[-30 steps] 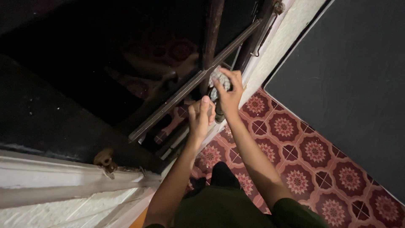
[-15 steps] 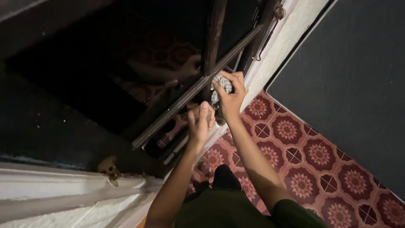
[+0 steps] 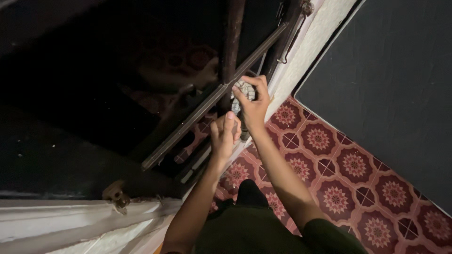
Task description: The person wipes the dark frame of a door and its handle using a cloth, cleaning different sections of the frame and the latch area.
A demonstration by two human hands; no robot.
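Right hand clamps the balled-up grey cloth against the window's slanted metal bar, the nearer hand by far, while the left hand, fingers loosely curled and empty, sits just below it.

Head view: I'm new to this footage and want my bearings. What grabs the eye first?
The two bare hands at centre: the right hand presses a crumpled pale cloth against the dark window pane where the frame bars cross, and the left hand is raised just below it. To the right, the red floor tiles with flower patterns stand out against a dark wall panel.
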